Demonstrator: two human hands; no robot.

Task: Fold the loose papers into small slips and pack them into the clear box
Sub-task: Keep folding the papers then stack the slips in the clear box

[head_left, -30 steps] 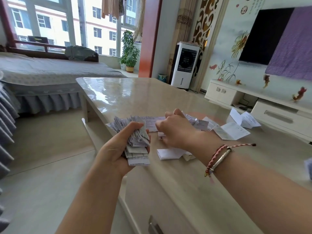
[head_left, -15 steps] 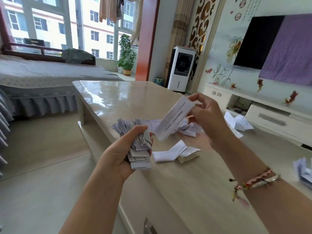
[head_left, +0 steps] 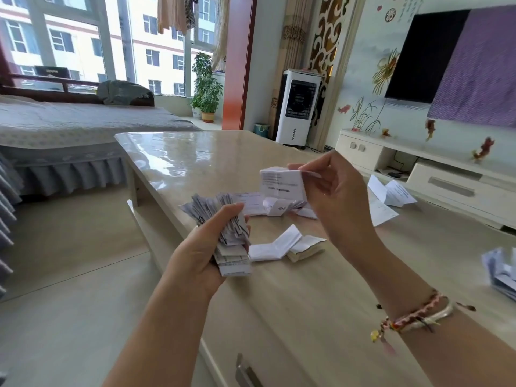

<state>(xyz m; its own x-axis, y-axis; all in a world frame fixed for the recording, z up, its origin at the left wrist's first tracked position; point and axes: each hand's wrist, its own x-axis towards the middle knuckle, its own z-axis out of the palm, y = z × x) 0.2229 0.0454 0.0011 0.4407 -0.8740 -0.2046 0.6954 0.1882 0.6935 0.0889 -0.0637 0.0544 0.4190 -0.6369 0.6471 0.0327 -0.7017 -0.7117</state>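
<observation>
Glossy beige desk (head_left: 279, 303). Left hand (head_left: 201, 255) clenches a thick fanned wad of slips (head_left: 229, 236); at its 1 o'clock, right hand (head_left: 332, 196) pinches a creased printed paper (head_left: 282, 185) aloft.

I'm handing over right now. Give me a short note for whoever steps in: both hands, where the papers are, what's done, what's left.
Left hand: grips a thick stack of folded slips at the table's near edge.
Right hand: pinches one printed paper by its top, held up above the table.
On the table: a folded slip, a small heap of papers behind it, open sheets at the far right, more papers at the right edge.
Done: many slips folded.
Left: fold the rest, then pack. The clear box is not in view.
</observation>
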